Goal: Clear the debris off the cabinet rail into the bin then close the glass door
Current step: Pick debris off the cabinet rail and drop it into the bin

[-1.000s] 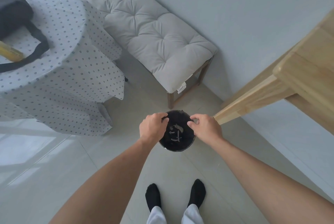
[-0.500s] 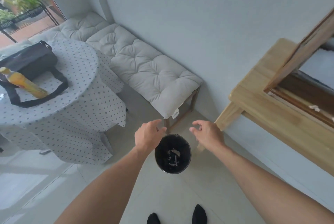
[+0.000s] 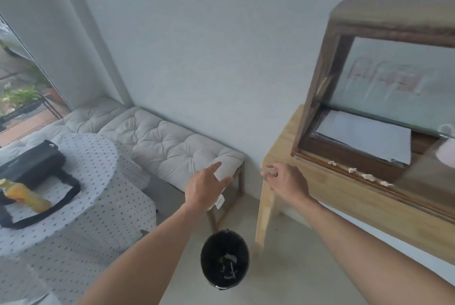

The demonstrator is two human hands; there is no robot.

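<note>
A black bin [image 3: 224, 259] stands on the floor below my hands, with pale scraps lying inside it. On the right, a dark wooden cabinet [image 3: 349, 21] with a glass door [image 3: 398, 85] sits on a light wooden table [image 3: 344, 196]. Several small whitish bits of debris [image 3: 352, 170] lie along the cabinet rail [image 3: 384, 187]. My left hand [image 3: 205, 187] is raised over the bench with its fingers spread and nothing in it. My right hand [image 3: 286, 183] hovers near the table's left corner, fingers loosely apart and empty, left of the debris.
A grey cushioned bench [image 3: 172, 142] runs along the wall. At the left a round table with a dotted cloth [image 3: 81, 196] carries a black bag [image 3: 32, 164] and an orange bottle [image 3: 24, 196]. White paper [image 3: 366, 136] lies inside the cabinet.
Both hands have let go of the bin's rim and risen away from it. My view has lifted, bringing the cabinet, its glass door and the rail debris into sight.
</note>
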